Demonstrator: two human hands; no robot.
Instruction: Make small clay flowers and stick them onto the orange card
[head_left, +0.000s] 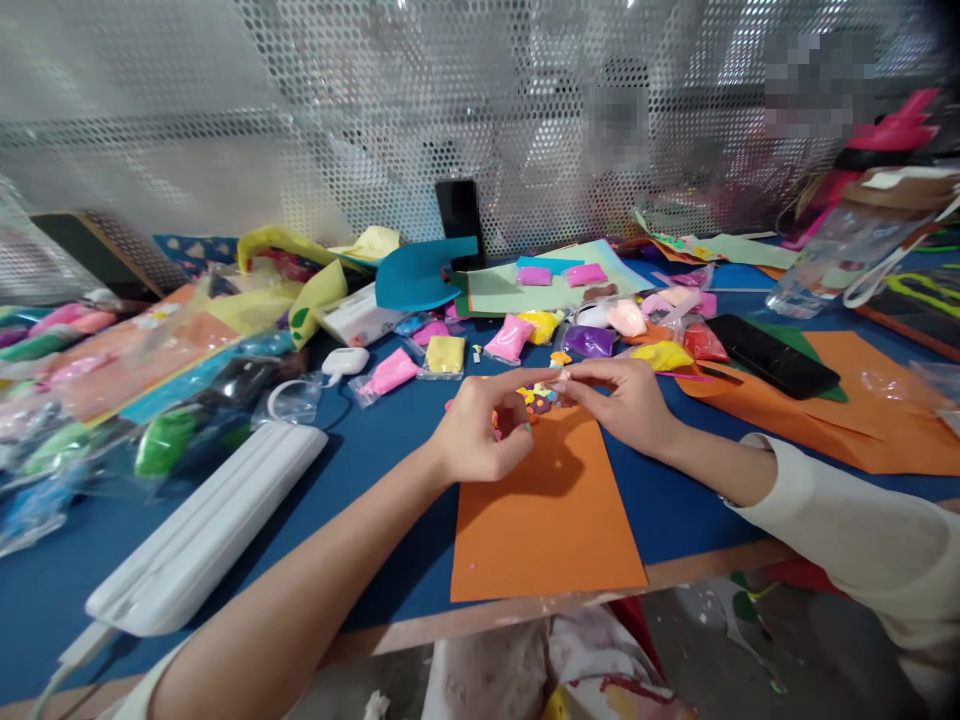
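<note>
An orange sheet of paper (pixel 551 520) lies before me, with a cluster of small coloured clay pieces (pixel 538 400) at its far end. Above that cluster, my right hand (pixel 626 400) pinches a tiny pale piece of clay (pixel 564 378) between thumb and fingertips. My left hand (pixel 484 430) reaches over the paper's left side, its index finger stretched out to the same piece. The left thumb and other fingers are bent, apart from the index tip. Part of the cluster is hidden behind the left hand. A tiny pink bit rests near the paper's close edge.
Clay packets, pink (pixel 510 338), yellow (pixel 445 355) and purple (pixel 589 341), lie beyond my hands. A long white device (pixel 210 530) with a cable is at left. At right are a black phone (pixel 772 355), more orange paper (pixel 885 400) and a clear bottle (pixel 832 245). Perforated metal stands behind.
</note>
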